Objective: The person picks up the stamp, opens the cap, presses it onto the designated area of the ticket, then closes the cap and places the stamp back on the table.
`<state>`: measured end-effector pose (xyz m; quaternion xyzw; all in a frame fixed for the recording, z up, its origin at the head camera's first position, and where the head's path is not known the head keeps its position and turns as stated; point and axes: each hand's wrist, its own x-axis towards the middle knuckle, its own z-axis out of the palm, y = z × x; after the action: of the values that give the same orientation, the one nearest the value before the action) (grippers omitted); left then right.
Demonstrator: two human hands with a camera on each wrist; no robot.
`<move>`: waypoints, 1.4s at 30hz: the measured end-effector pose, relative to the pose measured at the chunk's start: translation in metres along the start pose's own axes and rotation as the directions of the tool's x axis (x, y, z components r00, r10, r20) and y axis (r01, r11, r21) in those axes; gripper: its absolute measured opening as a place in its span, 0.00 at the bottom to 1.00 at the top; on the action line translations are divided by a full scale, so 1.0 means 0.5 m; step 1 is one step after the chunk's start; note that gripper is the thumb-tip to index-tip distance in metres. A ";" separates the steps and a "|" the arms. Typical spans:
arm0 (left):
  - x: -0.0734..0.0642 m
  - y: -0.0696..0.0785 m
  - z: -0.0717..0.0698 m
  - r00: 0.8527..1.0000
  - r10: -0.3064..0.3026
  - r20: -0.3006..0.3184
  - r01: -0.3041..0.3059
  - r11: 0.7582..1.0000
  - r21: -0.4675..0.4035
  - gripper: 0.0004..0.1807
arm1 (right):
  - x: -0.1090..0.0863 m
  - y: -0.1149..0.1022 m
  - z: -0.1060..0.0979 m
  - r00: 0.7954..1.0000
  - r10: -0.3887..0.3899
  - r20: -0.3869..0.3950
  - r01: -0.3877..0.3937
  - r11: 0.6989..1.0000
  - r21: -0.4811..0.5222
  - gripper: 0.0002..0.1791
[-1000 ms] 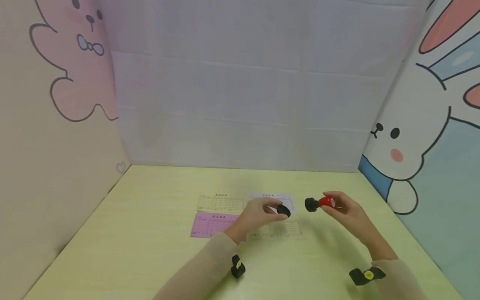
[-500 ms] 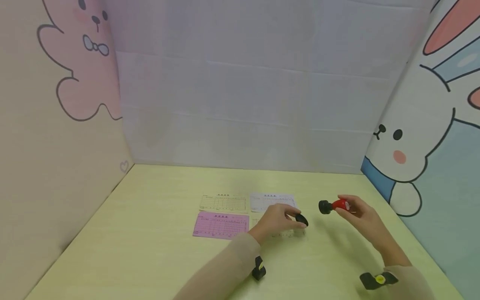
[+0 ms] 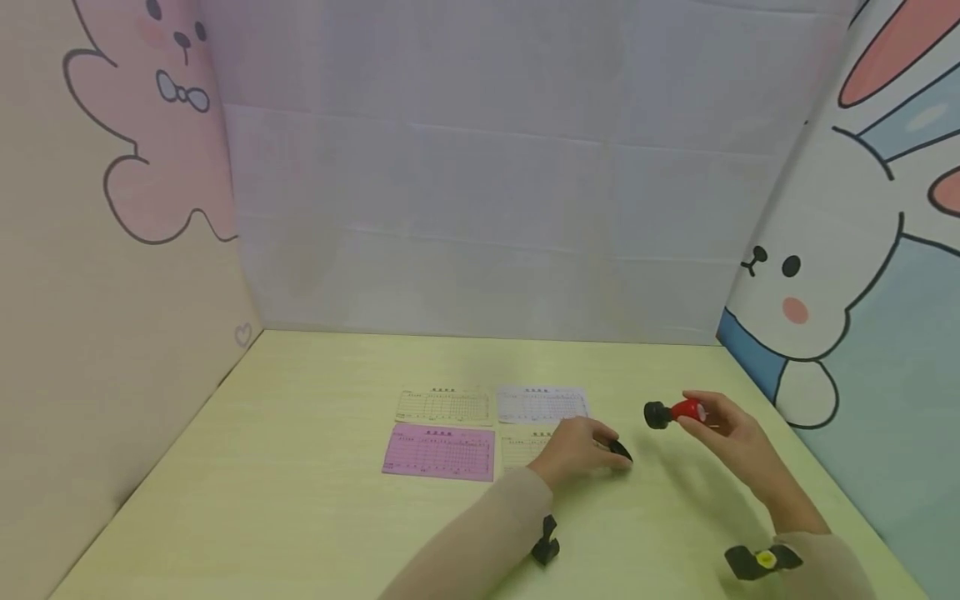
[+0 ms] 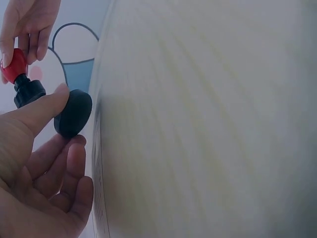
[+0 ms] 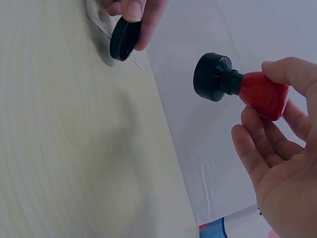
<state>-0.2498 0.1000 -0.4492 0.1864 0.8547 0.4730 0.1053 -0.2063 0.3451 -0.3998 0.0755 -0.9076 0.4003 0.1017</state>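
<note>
In the head view my right hand (image 3: 737, 437) holds a round stamp (image 3: 686, 410) by its red handle, thumb on one side and fingers on the other. Its black round base points left, level above the table. My left hand (image 3: 579, 450) pinches a black round cap (image 3: 620, 450) low over the table, left of the stamp. The right wrist view shows the hollow inside of the cap (image 5: 125, 39) facing the stamp (image 5: 263, 94), with a gap between them. Seen from the left wrist, thumb and fingertips grip the cap (image 4: 74, 113) at its edge.
Printed slips lie on the pale yellow table (image 3: 300, 517): a pink one (image 3: 438, 452), a white one (image 3: 542, 404) and yellow ones, one partly behind the left hand. A white sheet (image 3: 480, 208) stands at the back, with cartoon-printed panels (image 3: 817, 308) at both sides.
The left hand has carried the cap right and down toward the table, uncovering more of the slips. The right hand has shifted a little right with the stamp.
</note>
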 end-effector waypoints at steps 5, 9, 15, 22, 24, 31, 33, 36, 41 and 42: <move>0.007 0.010 0.011 1.000 -0.009 -0.022 0.011 0.993 0.119 0.22 | -0.002 0.004 0.001 1.000 -0.010 -0.009 0.010 1.000 0.002 0.27; 0.012 0.017 0.018 1.000 -0.003 -0.025 0.008 0.974 0.225 0.23 | -0.002 0.006 0.000 1.000 -0.015 -0.007 0.015 1.000 -0.008 0.27; 0.021 0.022 0.028 1.000 0.018 -0.003 -0.016 0.936 0.353 0.24 | 0.001 0.007 -0.006 1.000 -0.003 -0.028 0.002 0.999 -0.045 0.28; 0.024 0.024 0.036 0.999 0.036 0.018 -0.040 0.922 0.385 0.23 | 0.001 0.008 -0.006 1.000 0.012 -0.017 -0.013 0.999 -0.042 0.29; 0.024 0.024 0.036 0.999 0.040 0.022 -0.045 0.924 0.380 0.23 | 0.001 0.009 -0.004 1.000 0.013 -0.015 -0.014 0.999 -0.041 0.29; 0.017 0.027 0.022 0.999 0.034 0.032 -0.043 0.937 0.347 0.24 | 0.003 0.007 0.001 1.000 0.001 -0.023 -0.002 0.999 -0.042 0.28; 0.015 0.027 0.013 0.999 0.026 0.033 -0.035 0.948 0.317 0.23 | 0.005 0.006 0.003 1.000 -0.002 -0.026 0.001 0.999 -0.041 0.28; 0.011 0.027 -0.004 0.999 0.028 0.044 -0.038 0.966 0.255 0.21 | 0.007 0.005 0.006 1.000 -0.002 -0.028 0.001 0.999 -0.044 0.28; 0.005 0.017 -0.038 0.997 0.044 0.064 -0.053 0.987 0.150 0.19 | 0.010 -0.002 0.015 1.000 0.012 -0.004 -0.012 0.999 -0.040 0.28; 0.003 0.014 -0.046 0.997 0.047 0.067 -0.056 0.989 0.134 0.18 | 0.010 -0.004 0.017 1.000 0.013 0.000 -0.013 0.999 -0.031 0.28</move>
<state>-0.2579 0.0862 -0.4310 0.2301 0.8759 0.4103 0.1074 -0.2118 0.3371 -0.4028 0.0683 -0.9142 0.3868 0.1001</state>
